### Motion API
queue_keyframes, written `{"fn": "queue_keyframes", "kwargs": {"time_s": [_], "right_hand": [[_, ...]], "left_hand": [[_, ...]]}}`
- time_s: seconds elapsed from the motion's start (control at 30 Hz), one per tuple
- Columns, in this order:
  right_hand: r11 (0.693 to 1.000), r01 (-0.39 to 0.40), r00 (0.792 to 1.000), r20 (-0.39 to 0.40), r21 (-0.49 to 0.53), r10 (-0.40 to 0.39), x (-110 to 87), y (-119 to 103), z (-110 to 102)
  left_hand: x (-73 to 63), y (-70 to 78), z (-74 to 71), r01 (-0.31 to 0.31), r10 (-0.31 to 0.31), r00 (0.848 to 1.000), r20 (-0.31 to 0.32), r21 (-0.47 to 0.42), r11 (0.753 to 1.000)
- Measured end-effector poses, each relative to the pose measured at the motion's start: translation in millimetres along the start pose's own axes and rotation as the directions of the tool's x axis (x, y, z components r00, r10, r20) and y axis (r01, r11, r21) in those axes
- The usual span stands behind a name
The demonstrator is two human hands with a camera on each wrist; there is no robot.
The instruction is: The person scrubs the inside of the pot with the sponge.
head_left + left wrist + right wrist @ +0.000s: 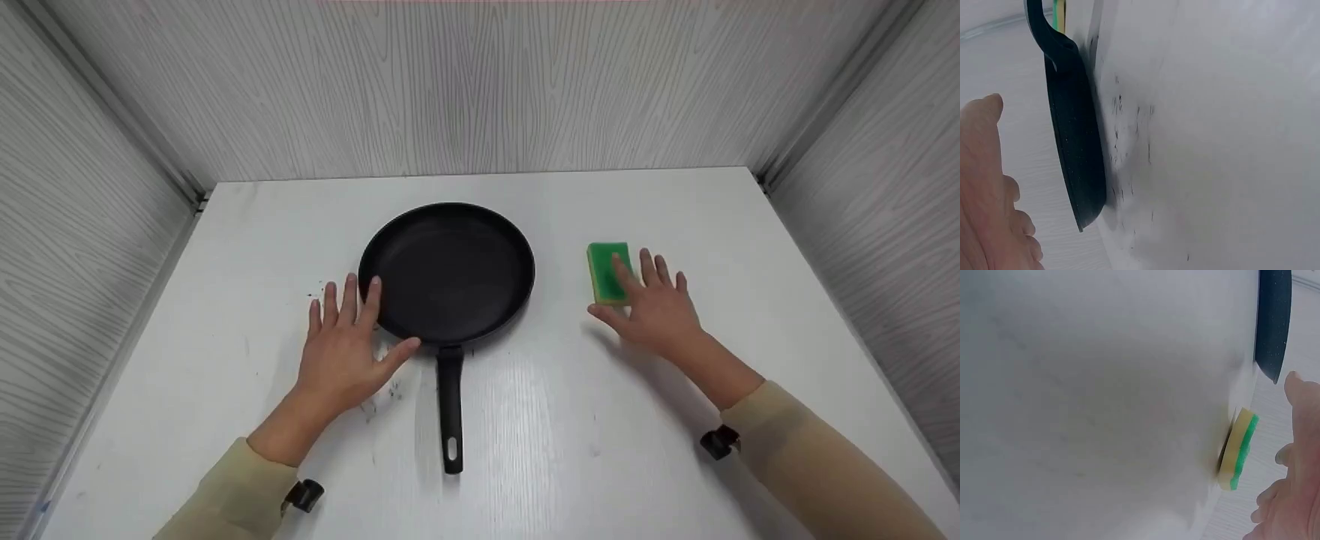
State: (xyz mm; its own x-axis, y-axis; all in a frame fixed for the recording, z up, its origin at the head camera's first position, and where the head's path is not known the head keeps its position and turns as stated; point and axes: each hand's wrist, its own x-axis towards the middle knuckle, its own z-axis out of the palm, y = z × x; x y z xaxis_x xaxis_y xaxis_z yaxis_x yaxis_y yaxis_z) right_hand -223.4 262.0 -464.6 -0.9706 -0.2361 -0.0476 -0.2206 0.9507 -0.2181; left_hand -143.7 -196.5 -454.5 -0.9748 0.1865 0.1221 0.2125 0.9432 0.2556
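A black frying pan (450, 270) lies on the white table, its handle pointing toward me. Over the pan's lower left rim hovers my left hand (337, 360), fingers spread and straight, holding nothing. In the left wrist view the hand (988, 197) is apart from the pan (1075, 135). To the right of the pan lies a sponge (607, 262) with a green top and a yellow body. My right hand (660, 311) is spread above the sponge's right side and hides part of it. The right wrist view shows a gap between that hand (1300, 472) and the sponge (1235, 453).
The white table (540, 420) carries small dark marks (394, 390) left of the pan handle. Grey wood-grain panels stand at the back (480, 90), left (67, 262) and right (885, 225). Dark camera mounts (304, 495) stick out from the wrists.
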Motion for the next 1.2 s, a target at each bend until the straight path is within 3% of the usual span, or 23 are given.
{"fn": "queue_keyframes", "kwargs": {"time_s": [0.1, 0.27, 0.53, 0.7, 0.93, 1.03, 1.2], "right_hand": [[1.000, -0.010, 1.000, -0.001, 0.009, 0.010, 7.2, -0.5, -0.3], [0.999, -0.028, 1.000, 0.001, 0.037, 0.028, 17.7, -1.4, 1.0], [0.995, -0.052, 0.999, 0.011, 0.082, 0.051, 29.9, -4.9, 3.8], [0.984, -0.093, 0.995, 0.035, 0.153, 0.089, 36.5, -6.7, 5.9], [0.982, -0.093, 0.996, 0.023, 0.162, 0.090, 41.5, -9.2, 8.2], [0.981, -0.091, 0.996, 0.024, 0.169, 0.088, 42.4, -9.4, 9.3], [0.975, -0.107, 0.994, 0.046, 0.195, 0.100, 43.1, -8.3, 9.4]], "left_hand": [[-7.8, 7.1, 0.1, 0.013, -0.014, 1.000, -0.021, -0.047, 0.999], [-23.9, 22.2, 2.1, 0.013, -0.020, 0.999, -0.030, -0.201, 0.979], [-47.6, 41.3, 8.7, 0.032, -0.037, 0.999, -0.001, -0.446, 0.894], [-56.1, 49.5, 13.4, 0.102, -0.092, 0.995, 0.047, -0.598, 0.795], [-60.5, 58.3, 19.9, 0.195, -0.165, 0.979, 0.117, -0.754, 0.627], [-59.1, 59.9, 24.5, 0.220, -0.186, 0.973, 0.139, -0.806, 0.549], [-54.6, 63.8, 31.6, 0.271, -0.224, 0.957, 0.186, -0.851, 0.450]]}}
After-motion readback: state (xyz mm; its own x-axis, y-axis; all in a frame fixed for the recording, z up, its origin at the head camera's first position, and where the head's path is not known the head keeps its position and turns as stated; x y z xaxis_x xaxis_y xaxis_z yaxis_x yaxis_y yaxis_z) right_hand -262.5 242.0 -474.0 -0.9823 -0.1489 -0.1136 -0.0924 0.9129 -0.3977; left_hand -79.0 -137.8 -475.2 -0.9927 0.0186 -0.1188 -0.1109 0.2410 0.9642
